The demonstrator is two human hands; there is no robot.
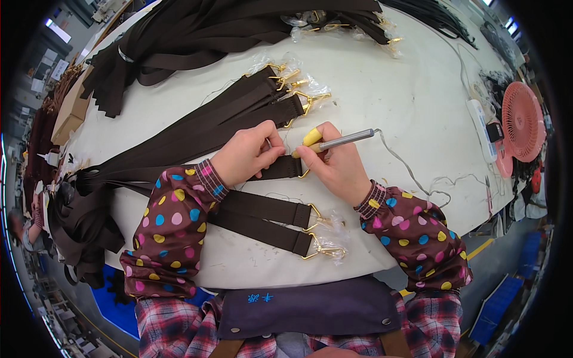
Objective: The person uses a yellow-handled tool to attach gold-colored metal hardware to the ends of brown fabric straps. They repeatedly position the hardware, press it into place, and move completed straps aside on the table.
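My left hand (250, 154) is closed in a pinch over a dark brown webbing strap (287, 167); whatever is between its fingertips is too small to make out. My right hand (340, 169) grips a corded pen-shaped tool (349, 139) with a silver barrel. Its tip is hidden by the fingers, close to the strap's end, where a gold metal ring shows. A yellow finger cot (312, 137) covers a fingertip of that hand. Nearer me, two straps (268, 209) end in gold hardware (313, 243) with clear plastic wrap. More straps (239, 127) fan out beyond my left hand.
A large pile of dark straps (179, 36) lies along the far side of the white table (406, 107). At the right stand a pink fan (523, 122) and a white power strip (482, 131). The tool's cord (401, 161) trails rightward. Bunched straps (83, 221) hang over the left edge.
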